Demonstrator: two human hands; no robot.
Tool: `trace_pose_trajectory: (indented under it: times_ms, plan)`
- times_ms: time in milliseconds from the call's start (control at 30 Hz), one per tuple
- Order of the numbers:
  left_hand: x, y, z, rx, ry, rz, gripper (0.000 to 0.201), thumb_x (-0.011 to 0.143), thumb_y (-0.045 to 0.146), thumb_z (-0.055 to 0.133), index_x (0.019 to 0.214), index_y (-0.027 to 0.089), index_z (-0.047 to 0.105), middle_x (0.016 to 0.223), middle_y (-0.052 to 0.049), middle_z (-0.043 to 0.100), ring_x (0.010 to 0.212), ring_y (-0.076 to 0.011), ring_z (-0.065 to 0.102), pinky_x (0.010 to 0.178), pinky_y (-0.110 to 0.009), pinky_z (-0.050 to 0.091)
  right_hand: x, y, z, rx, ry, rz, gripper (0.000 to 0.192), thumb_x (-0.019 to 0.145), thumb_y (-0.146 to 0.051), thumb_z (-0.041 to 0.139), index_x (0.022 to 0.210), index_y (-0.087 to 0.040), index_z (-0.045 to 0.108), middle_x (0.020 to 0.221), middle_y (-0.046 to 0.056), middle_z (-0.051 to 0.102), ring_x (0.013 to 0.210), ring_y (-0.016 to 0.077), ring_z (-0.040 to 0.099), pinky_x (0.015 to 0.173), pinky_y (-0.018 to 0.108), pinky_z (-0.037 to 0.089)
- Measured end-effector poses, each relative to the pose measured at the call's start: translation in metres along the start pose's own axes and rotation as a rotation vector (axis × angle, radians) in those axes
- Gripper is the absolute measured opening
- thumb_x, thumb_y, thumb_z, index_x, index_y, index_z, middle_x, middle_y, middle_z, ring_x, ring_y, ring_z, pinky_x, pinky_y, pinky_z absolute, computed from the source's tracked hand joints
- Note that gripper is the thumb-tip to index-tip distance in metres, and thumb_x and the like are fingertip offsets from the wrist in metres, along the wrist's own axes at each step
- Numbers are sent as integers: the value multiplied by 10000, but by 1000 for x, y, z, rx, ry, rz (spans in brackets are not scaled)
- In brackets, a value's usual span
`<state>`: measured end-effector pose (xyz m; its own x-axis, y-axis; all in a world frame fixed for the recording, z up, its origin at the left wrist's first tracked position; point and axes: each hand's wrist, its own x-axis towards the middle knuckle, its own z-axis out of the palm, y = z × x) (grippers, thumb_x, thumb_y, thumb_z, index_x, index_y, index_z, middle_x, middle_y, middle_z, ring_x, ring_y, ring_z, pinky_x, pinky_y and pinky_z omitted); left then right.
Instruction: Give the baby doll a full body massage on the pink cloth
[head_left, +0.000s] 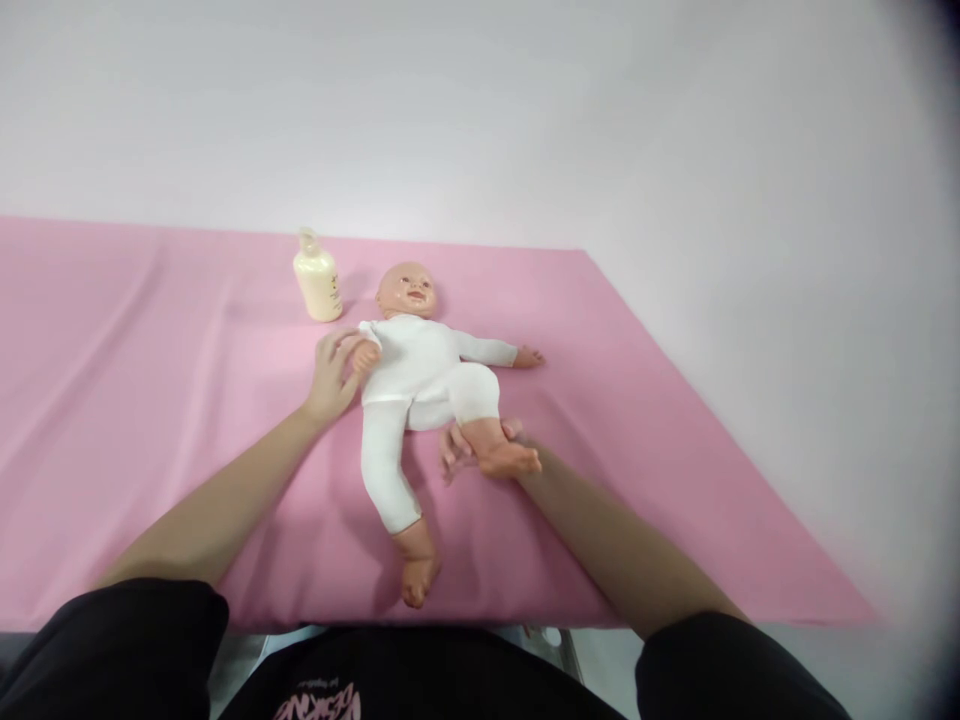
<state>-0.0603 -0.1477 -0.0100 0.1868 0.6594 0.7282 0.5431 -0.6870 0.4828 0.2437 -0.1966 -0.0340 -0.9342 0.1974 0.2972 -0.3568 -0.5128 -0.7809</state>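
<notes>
Currently left hand (331, 375) grips the doll's (420, 375) wrist, right hand (472, 448) cups under its bent leg, doll lying face up on the pink sheet (150, 400) between them, lotion bottle (317, 280) untouched just beyond left hand.

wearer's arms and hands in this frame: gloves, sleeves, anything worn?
No gloves: the left hand and right hand are bare, and so are both forearms. No watch, ring or bracelet shows. Short black sleeves end near the elbows on both arms. The black top has pink lettering on the chest, cut off by the frame edge and unreadable.
</notes>
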Motion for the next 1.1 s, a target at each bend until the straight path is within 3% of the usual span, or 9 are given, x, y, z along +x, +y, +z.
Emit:
trace_pose_trajectory:
  times_ms: [133,267,400,533,667,767,867,1000,1100]
  plan:
    - [1,11,2,179,-281,210,368,1017,305,479,1350,244,625,1365,-155,591,1270,-297,517,1100,-512,409,1,-8,6,166,365,-100,489,833,-622,644,925,-142,646,1078,89,657,1034,228,682,939,394,574]
    - [3,12,2,201,-309,211,372,1018,286,473,1349,250,637,1375,-152,594,1282,-302,507,1103,-515,409,5,-15,9,179,487,-69,464,825,-590,669,903,-132,654,1075,96,671,997,225,685,884,370,587]
    - [2,6,2,100,-219,109,403,992,373,538,1363,235,613,1384,-155,583,1296,-311,510,1142,-529,386,5,-11,12,124,351,-54,496,819,-585,692,966,-112,671,1119,124,669,1031,244,682,915,407,581]
    - [4,-10,4,-185,109,-176,486,952,546,599,1307,215,582,1307,-131,612,1243,-277,567,1123,-465,435,6,-6,14,31,9,31,555,795,-539,750,1087,-72,675,1169,182,680,1057,285,695,931,449,575]
    - [8,-33,3,-524,415,-574,467,928,590,636,1250,262,557,1328,-94,616,1224,-235,617,1033,-377,517,10,-7,11,-173,-356,353,502,810,-437,800,1130,-67,687,1184,203,706,1184,308,673,1039,408,525]
    - [11,-45,0,-708,519,-779,346,998,510,560,1228,252,545,1329,-95,637,1206,-216,649,1031,-370,528,11,-7,8,-242,-400,517,422,843,-353,795,1152,-85,688,1257,176,693,1298,287,624,1115,346,480]
    - [11,-47,0,-752,540,-806,303,1023,462,532,1234,245,543,1325,-92,649,1194,-200,659,1037,-358,525,12,-8,7,-243,-384,518,431,839,-353,804,1155,-84,686,1262,169,692,1301,282,624,1121,338,478]
    - [8,-41,1,-668,497,-709,410,950,570,617,1254,302,555,1387,-70,609,1227,-212,642,967,-337,560,12,-8,4,-267,-462,378,478,826,-389,817,1171,-87,679,1227,184,698,1263,287,639,1092,377,493]
    - [6,-35,2,-552,412,-576,486,922,623,628,1284,310,547,1413,-83,575,1271,-230,608,983,-355,553,7,-5,3,-149,-331,222,597,792,-571,799,1128,-91,681,1189,196,686,1150,295,688,977,403,563]
